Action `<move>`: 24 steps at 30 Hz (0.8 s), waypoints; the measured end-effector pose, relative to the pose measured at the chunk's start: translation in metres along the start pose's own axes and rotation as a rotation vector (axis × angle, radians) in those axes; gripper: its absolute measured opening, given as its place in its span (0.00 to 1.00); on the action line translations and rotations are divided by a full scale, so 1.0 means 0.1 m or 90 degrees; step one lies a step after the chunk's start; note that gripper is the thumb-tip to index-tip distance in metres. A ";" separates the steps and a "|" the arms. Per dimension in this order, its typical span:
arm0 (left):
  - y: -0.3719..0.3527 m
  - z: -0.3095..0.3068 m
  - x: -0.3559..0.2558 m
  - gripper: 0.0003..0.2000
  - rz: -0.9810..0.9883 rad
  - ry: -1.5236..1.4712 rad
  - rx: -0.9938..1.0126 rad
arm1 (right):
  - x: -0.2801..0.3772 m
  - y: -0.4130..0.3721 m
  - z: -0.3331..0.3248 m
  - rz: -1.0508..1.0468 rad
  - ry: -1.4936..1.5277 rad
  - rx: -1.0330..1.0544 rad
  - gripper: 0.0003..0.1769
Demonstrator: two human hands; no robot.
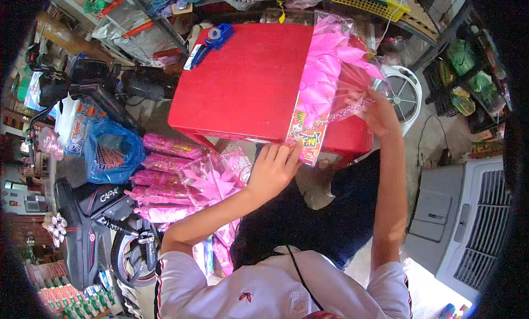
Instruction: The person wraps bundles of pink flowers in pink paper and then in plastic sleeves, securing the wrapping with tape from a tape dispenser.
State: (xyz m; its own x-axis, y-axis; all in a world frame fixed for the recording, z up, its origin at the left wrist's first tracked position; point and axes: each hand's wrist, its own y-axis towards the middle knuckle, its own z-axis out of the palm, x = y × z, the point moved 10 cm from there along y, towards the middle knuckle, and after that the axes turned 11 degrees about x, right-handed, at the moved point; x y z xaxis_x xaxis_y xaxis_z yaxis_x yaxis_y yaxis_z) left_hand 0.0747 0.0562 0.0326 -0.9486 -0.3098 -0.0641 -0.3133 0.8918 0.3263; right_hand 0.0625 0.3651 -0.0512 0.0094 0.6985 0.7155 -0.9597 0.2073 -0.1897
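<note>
A clear plastic bag holding pink petal-like pieces (320, 76) lies along the right part of a red table (237, 84), with a printed card (308, 140) at its near end. My left hand (275, 167) rests at the table's near edge, fingers bent onto the bag's lower left corner. On the right side of the bag, my right hand (379, 114) pinches the patterned edge of the clear plastic and holds it raised. A blue tape dispenser (214, 42) sits at the table's far left corner.
Several pink wrapped packages (165, 178) are stacked left of my legs, beside a blue plastic bag (113, 151). A black motorbike (82, 225) stands at the left. A round fan (401, 95) and a grey air cooler (463, 220) are at the right.
</note>
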 end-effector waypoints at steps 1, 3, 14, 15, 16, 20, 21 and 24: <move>0.01 -0.03 0.00 0.31 -0.006 -0.020 0.002 | -0.03 -0.02 0.09 0.002 0.020 0.010 0.17; 0.02 -0.13 -0.01 0.33 -0.022 -0.057 0.007 | -0.08 -0.10 0.19 0.003 0.013 0.004 0.20; -0.11 -0.01 0.08 0.37 -0.134 -0.123 -0.181 | -0.24 -0.41 0.38 -0.037 0.080 0.049 0.26; -0.12 0.03 0.09 0.36 -0.145 -0.130 -0.186 | -0.25 -0.46 0.37 -0.046 0.074 0.030 0.26; -0.13 0.05 0.10 0.36 -0.156 -0.136 -0.191 | -0.24 -0.52 0.37 -0.055 0.068 0.010 0.26; -0.15 0.06 0.18 0.33 -0.157 -0.226 -0.194 | -0.29 -0.72 0.36 -0.075 0.063 0.026 0.25; -0.16 0.09 0.22 0.33 -0.154 -0.253 -0.197 | -0.32 -0.79 0.33 -0.083 0.069 0.011 0.25; -0.21 0.05 0.29 0.33 -0.133 -0.310 -0.204 | -0.50 -1.03 0.20 -0.103 0.091 -0.047 0.25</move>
State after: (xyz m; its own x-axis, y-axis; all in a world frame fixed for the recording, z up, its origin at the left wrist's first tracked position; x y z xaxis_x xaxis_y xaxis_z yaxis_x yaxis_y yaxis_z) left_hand 0.0534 0.0299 0.0190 -0.8035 -0.2135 -0.5557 -0.5374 0.6618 0.5227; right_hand 0.1550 0.2954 -0.0539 0.2064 0.7404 0.6396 -0.9193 0.3706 -0.1324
